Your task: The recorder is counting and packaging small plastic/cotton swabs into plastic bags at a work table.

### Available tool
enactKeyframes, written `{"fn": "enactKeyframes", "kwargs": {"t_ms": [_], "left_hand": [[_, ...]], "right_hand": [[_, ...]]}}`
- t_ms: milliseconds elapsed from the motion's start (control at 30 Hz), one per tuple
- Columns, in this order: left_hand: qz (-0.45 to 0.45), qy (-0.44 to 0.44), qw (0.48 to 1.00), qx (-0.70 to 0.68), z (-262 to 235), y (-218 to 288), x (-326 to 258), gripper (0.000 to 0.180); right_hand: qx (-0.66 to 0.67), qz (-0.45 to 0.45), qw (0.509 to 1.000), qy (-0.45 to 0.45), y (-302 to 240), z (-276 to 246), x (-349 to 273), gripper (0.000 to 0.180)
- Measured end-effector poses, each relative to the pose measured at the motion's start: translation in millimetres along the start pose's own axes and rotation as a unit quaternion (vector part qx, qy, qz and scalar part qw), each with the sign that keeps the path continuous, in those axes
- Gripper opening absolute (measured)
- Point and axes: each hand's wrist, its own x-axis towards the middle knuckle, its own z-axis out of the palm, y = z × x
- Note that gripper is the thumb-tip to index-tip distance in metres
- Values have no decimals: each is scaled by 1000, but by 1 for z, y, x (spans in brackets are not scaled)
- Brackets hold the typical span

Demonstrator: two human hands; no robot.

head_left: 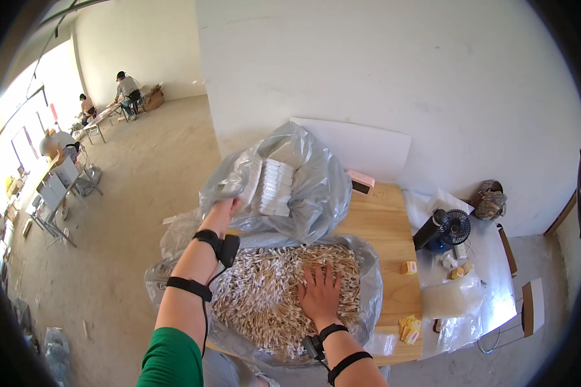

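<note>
The left hand (224, 208) gripped the rim of a grey translucent plastic bag (310, 187) holding stacked white packets (276, 187). The right hand (320, 293) lay spread flat on a heap of thin wooden sticks (265, 290) just below, seemingly steadying it. Releasing the bag's contents would probably call for a controlled tilt.

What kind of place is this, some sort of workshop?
Probably a plain hand-packing workroom: a wooden table holds a bag heaped with small wooden sticks, bare concrete floor spreads around, and other people sit working at tables far off.
</note>
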Motion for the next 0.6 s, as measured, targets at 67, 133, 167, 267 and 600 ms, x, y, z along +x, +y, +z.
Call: {"fn": "enactKeyframes", "kwargs": {"t_ms": [67, 133, 167, 267, 600], "left_hand": [[-37, 7, 964, -263, -13, 31, 12, 24], [-58, -12, 945, -323, 19, 83, -19, 19], [-74, -19, 922, -379, 26, 112, -43, 15], [-69, -62, 908, -409, 24, 129, -98, 18], [-75, -166, 850, -495, 8, 114, -301, 16]], "right_hand": [[1, -6, 1000, 0, -7, -1, 3, 49], [0, 6, 1000, 7, 2, 1, 0, 49], [6, 6, 1000, 15, 3, 1, -1, 49], [-3, -2, 1000, 11, 0, -2, -3, 49], [21, -33, 999, -18, 12, 0, 0, 45]]}}
